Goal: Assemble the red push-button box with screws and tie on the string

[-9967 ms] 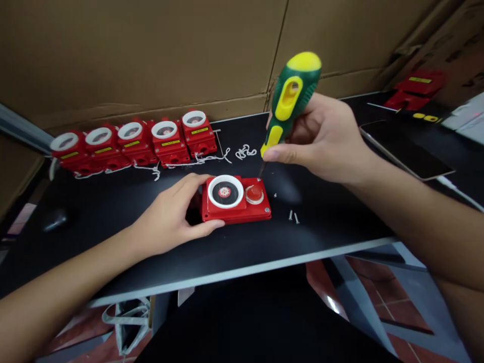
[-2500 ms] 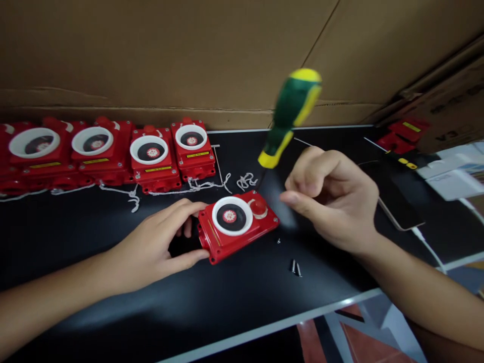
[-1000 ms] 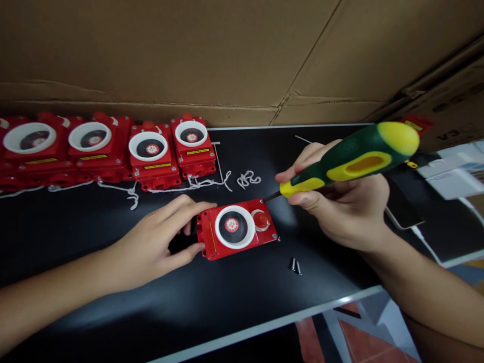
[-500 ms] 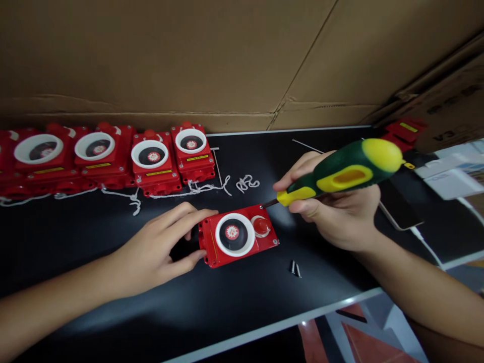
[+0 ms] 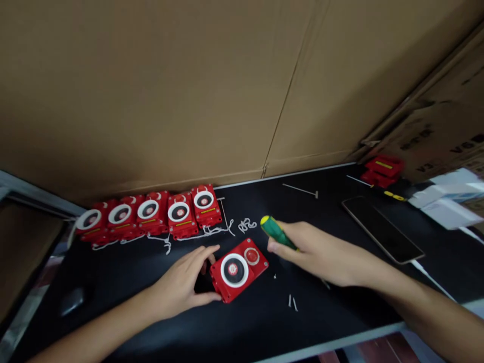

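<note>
On the black tabletop lies a red box [image 5: 223,285] with a white-rimmed round dial and a smaller red round button. My left hand [image 5: 181,285] grips its left end between thumb and fingers. In my right hand [image 5: 321,252], to the right of the box, is a green and yellow screwdriver [image 5: 280,233]. Its handle end points toward the upper left, and part of its thin shaft shows below the hand, away from the box. A small screw [image 5: 275,276] lies beside the box's right corner. Two longer screws [image 5: 295,303] rest nearer the table's front edge.
Several similar red boxes [image 5: 181,214] stand in a row at the back left, with white string [image 5: 200,234] along them. A phone [image 5: 381,229] with a cable lies at right. Behind it are another red box [image 5: 383,169] and white cartons [image 5: 454,196]. Cardboard [image 5: 170,101] walls the back.
The screwdriver has come away from the box's corner screw and swung round, its handle end now to the left. The view has shifted, and a small screw shows on the table.
</note>
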Available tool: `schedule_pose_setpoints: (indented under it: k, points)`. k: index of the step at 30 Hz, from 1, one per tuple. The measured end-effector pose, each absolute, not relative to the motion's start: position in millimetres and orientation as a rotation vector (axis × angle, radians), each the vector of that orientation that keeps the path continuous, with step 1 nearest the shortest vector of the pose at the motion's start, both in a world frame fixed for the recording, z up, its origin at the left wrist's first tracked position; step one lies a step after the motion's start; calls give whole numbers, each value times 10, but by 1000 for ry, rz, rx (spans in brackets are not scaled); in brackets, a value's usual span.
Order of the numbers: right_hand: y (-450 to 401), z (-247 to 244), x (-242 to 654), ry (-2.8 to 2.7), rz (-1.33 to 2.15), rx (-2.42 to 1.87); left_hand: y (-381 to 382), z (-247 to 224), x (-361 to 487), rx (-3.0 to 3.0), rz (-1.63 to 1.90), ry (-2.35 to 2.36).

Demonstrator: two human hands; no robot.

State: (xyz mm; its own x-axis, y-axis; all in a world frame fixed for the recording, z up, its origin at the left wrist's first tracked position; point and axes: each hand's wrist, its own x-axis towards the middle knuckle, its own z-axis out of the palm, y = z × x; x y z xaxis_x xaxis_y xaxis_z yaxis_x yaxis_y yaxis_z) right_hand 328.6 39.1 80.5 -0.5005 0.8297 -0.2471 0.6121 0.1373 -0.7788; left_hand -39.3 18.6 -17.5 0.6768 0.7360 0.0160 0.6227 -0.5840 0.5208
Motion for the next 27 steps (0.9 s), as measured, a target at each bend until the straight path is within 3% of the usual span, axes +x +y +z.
schedule_pose_setpoints:
  k: [11, 20, 27]
  points:
    - [488, 703, 3390, -2255, 1698, -1353, -524, 184, -212, 2594, 449, 1284]
    - [628, 685, 3503, -2376, 1898, -1260, -1015, 10, 103, 2488, 579, 1653]
    - [627, 467, 3234, -2282, 1834, -1061, -1147, -38, 177, 2399, 781, 1603]
